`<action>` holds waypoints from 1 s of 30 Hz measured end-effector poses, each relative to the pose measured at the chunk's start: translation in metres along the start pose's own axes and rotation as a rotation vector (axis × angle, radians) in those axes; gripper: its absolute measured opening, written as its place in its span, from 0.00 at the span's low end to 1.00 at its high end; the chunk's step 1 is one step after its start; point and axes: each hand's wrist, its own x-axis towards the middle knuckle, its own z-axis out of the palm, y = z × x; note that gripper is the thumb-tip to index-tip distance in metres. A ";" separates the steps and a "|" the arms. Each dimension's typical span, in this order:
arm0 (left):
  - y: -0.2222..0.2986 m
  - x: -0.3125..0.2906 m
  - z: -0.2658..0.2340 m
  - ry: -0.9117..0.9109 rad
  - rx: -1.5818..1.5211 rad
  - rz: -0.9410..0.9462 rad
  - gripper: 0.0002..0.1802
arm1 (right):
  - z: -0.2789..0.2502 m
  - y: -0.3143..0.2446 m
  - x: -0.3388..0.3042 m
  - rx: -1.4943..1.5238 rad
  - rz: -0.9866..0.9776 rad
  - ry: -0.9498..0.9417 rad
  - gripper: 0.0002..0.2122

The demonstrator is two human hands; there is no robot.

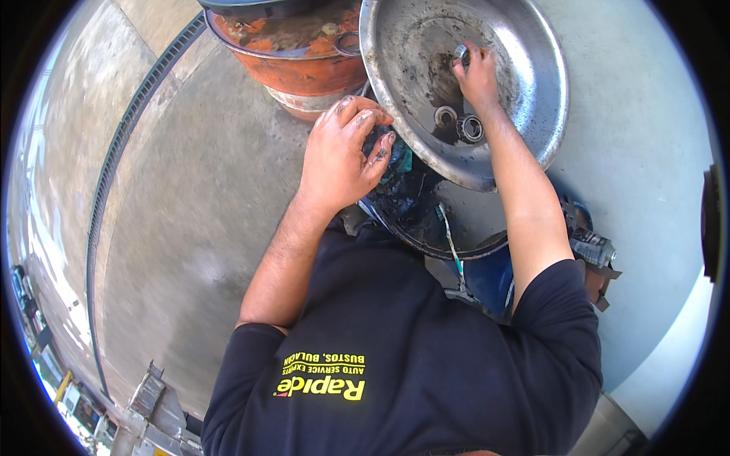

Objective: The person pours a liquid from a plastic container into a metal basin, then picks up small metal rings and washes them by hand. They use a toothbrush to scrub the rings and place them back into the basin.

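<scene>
A stained concrete floor [198, 228] takes up the most room, and above it sits the wide metal basin [553, 91], overlapping the mouth of a blue drum [493, 281]; that spot probably keeps its dirty liquid within easy reach and lets drips fall into the drum. An orange drum [312, 80] stands just beside the basin, to its left. The left hand [346, 148] hangs near the basin's left rim, fingers half curled and thumb well apart, with nothing seen in it (whether a fingertip touches the rim, I cannot tell). The right hand [477, 76] reaches into the basin, its fingers closed narrowly on a small metal ring [461, 52], likely a fingertip hold to keep the ring's faces exposed. A slim brush [452, 245] leans across the blue drum's near rim, below the basin. Two bearings [471, 128] lie side by side on the basin's bottom, nearer the wearer than the right hand. The small metal ring is at that hand's fingertips, well apart from the left hand.
</scene>
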 end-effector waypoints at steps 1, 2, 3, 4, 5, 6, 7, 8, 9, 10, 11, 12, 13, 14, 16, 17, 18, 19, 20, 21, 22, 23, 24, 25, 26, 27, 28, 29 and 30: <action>-0.003 0.000 0.001 -0.003 -0.006 -0.011 0.11 | 0.003 0.002 -0.001 -0.013 -0.008 -0.028 0.27; -0.004 0.000 0.002 -0.006 -0.010 -0.019 0.11 | 0.003 0.001 0.000 -0.041 -0.035 -0.055 0.27; -0.004 0.001 0.003 -0.009 -0.012 -0.014 0.11 | 0.003 0.000 0.003 -0.069 -0.063 -0.081 0.26; -0.003 0.001 0.003 -0.011 -0.013 -0.008 0.11 | 0.002 -0.001 0.004 -0.097 -0.090 -0.107 0.25; -0.003 0.001 0.004 -0.010 -0.014 -0.005 0.11 | 0.000 0.000 0.005 -0.067 -0.079 -0.035 0.25; -0.002 0.000 0.003 -0.005 -0.015 -0.004 0.11 | -0.003 0.000 0.004 -0.036 -0.068 0.036 0.25; -0.001 0.000 0.003 0.000 -0.017 -0.003 0.11 | -0.005 0.000 0.003 -0.006 -0.057 0.108 0.24; -0.001 0.002 0.004 0.009 -0.024 0.002 0.11 | -0.007 0.000 0.001 -0.009 -0.050 0.137 0.24; -0.003 0.001 0.005 0.000 -0.022 -0.008 0.11 | -0.006 -0.002 -0.003 -0.013 -0.044 0.166 0.24; -0.007 -0.001 0.006 -0.009 -0.020 -0.018 0.11 | -0.004 -0.005 -0.005 -0.016 -0.037 0.195 0.24; -0.010 -0.002 0.006 -0.021 -0.016 -0.025 0.11 | -0.001 -0.009 -0.008 -0.085 -0.018 0.011 0.25; -0.010 -0.002 0.007 -0.014 -0.020 -0.012 0.11 | -0.002 -0.010 -0.006 -0.109 -0.027 -0.028 0.25; -0.011 -0.001 0.009 -0.008 -0.024 0.000 0.11 | -0.004 -0.010 -0.004 -0.132 -0.035 -0.067 0.25; -0.011 0.001 0.010 0.002 -0.028 0.016 0.11 | -0.006 -0.007 0.001 -0.156 -0.044 -0.103 0.25; -0.010 0.002 0.010 0.000 -0.034 0.022 0.11 | -0.008 -0.004 0.001 -0.120 -0.013 -0.079 0.26; -0.009 0.005 0.010 0.001 -0.040 0.034 0.11 | -0.004 -0.002 -0.001 -0.146 -0.005 -0.129 0.26; -0.008 0.006 0.010 -0.005 -0.036 0.028 0.11 | -0.006 -0.003 -0.003 -0.175 0.005 -0.178 0.26; -0.007 0.005 0.009 -0.011 -0.032 0.023 0.11 | -0.005 -0.007 -0.005 -0.201 -0.041 -0.202 0.27; -0.007 0.005 0.009 -0.010 -0.031 0.022 0.11 | -0.013 -0.015 -0.001 -0.195 0.008 -0.232 0.27; -0.006 0.005 0.008 -0.010 -0.024 0.020 0.11 | -0.017 -0.018 0.001 -0.155 0.046 -0.157 0.27; -0.007 0.005 0.008 -0.001 -0.029 0.017 0.11 | -0.020 -0.024 0.000 -0.106 0.048 -0.047 0.26; -0.007 0.006 0.008 0.003 -0.041 0.020 0.11 | -0.015 -0.018 -0.003 -0.148 0.002 -0.132 0.25; -0.006 0.005 0.009 -0.001 -0.049 0.016 0.11 | -0.015 -0.018 -0.008 -0.182 -0.039 -0.225 0.25; -0.006 0.006 0.009 -0.010 -0.042 0.022 0.11 | -0.017 -0.015 -0.007 -0.152 -0.006 -0.199 0.24; -0.006 0.006 0.008 -0.018 -0.032 0.021 0.11 | -0.021 -0.020 -0.005 -0.118 0.021 -0.176 0.24; -0.005 0.008 0.009 -0.026 -0.024 0.028 0.11 | -0.028 -0.022 -0.003 -0.088 0.051 -0.146 0.24; -0.004 0.009 0.010 -0.025 -0.033 0.029 0.11 | -0.015 -0.015 -0.007 -0.075 0.062 -0.049 0.23; -0.003 0.010 0.011 -0.019 -0.039 0.025 0.10 | -0.013 -0.013 -0.008 -0.137 0.035 -0.117 0.23; -0.002 0.008 0.011 -0.025 -0.042 0.012 0.10 | -0.013 -0.016 -0.014 -0.188 0.013 -0.196 0.23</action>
